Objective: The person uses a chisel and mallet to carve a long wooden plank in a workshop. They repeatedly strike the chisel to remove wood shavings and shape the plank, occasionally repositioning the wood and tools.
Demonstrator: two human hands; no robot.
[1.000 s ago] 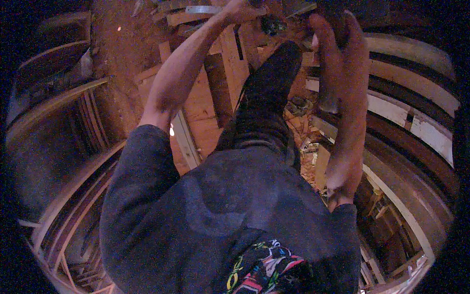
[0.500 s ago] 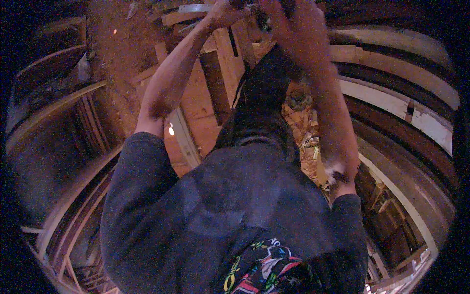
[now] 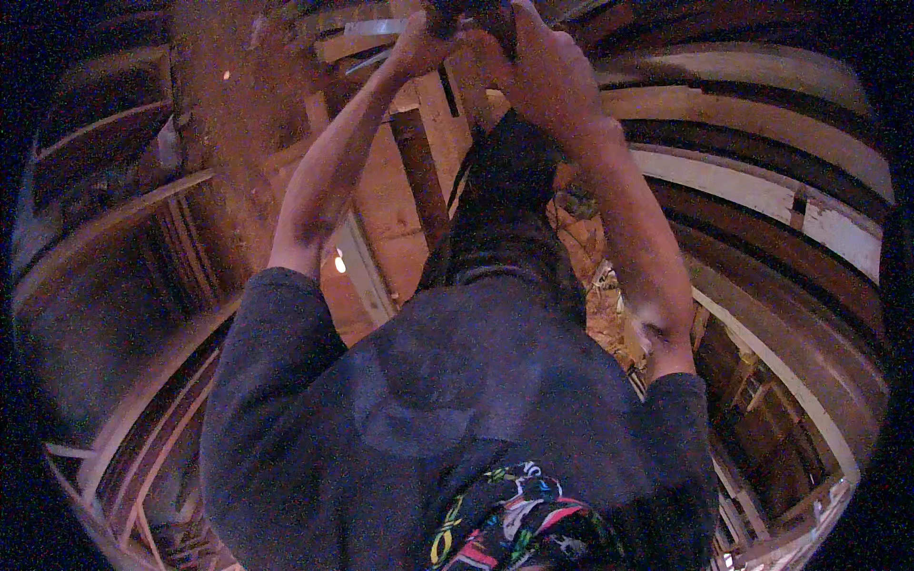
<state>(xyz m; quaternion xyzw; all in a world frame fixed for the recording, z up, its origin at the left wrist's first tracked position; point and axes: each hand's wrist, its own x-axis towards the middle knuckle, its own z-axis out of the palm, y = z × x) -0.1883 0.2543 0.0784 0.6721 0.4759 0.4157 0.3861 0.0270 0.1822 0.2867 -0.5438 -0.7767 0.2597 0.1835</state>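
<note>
Both of my arms reach forward to the top edge of the view. My left hand (image 3: 427, 46) is closed around a dark object (image 3: 473, 17), which the upper edge cuts off, so its kind cannot be made out. Close beside it, my right hand (image 3: 552, 76) grips the same dark object from the right, fingers curled and thumb side upward. The two hands are nearly together above my dark-trousered leg (image 3: 505, 181). The dim light hides detail between the fingers.
Wooden boards (image 3: 386, 181) lie beneath my left arm, with a pale metal strip (image 3: 376, 27) beyond them. Long stacked planks (image 3: 762, 181) curve along the right side. Dark wooden framing (image 3: 181, 238) stands at the left. Debris (image 3: 605, 314) litters the ground under my right arm.
Both hands have come slightly lower in the view, nearer my body, with the dark object. My right hand and forearm have shifted left.
</note>
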